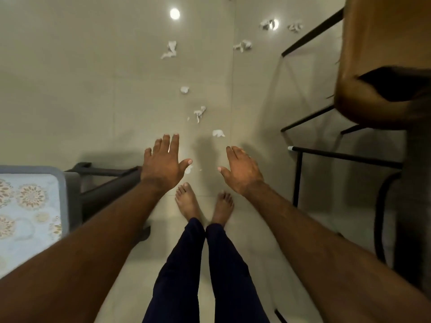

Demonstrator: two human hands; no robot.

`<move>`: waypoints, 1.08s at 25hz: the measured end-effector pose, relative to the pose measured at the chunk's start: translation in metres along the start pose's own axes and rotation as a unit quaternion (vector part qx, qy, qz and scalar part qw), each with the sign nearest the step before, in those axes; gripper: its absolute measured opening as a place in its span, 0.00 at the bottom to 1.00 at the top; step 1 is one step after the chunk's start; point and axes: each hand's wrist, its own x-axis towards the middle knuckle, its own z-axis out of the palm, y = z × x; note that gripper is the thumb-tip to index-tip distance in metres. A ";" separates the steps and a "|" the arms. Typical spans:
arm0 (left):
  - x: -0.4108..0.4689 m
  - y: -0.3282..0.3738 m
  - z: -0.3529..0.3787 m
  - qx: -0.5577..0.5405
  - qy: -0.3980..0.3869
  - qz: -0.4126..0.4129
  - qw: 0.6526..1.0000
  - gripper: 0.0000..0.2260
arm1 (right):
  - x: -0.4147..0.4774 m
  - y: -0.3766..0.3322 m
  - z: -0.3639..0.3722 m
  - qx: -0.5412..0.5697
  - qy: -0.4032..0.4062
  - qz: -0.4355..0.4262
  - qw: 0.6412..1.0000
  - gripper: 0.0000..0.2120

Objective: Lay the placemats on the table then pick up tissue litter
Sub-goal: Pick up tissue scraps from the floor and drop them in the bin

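Several white tissue scraps lie scattered on the pale tiled floor ahead of me. The nearest scrap (pixel 218 133) lies just beyond my right hand. Others lie further off, among them a twisted piece (pixel 199 113), a small ball (pixel 184 90) and a larger piece (pixel 170 50). My left hand (pixel 163 163) and my right hand (pixel 240 169) are stretched out over the floor, fingers apart, palms down, holding nothing. A tiny scrap (pixel 189 169) shows between my hands. A light blue floral placemat (pixel 25 210) lies on the table at the left edge.
A grey table corner with dark legs (pixel 105 183) stands at left. A brown chair (pixel 377 66) with black metal legs stands at right, with another black frame (pixel 326 155) below it. My bare feet (pixel 203 203) stand on the tiles. Ceiling lights reflect off the floor.
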 end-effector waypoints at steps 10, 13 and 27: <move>0.082 -0.069 0.226 -0.004 -0.083 -0.033 0.996 0.39 | 0.148 0.025 0.256 0.007 -0.083 -0.076 0.994 0.21; 0.092 -0.091 0.264 -0.016 -0.091 -0.049 0.995 0.38 | 0.180 0.005 0.309 0.018 -0.088 -0.093 0.992 0.21; 0.131 -0.128 0.310 -0.028 -0.078 -0.075 0.994 0.37 | 0.235 -0.014 0.383 -0.035 -0.011 -0.274 0.961 0.07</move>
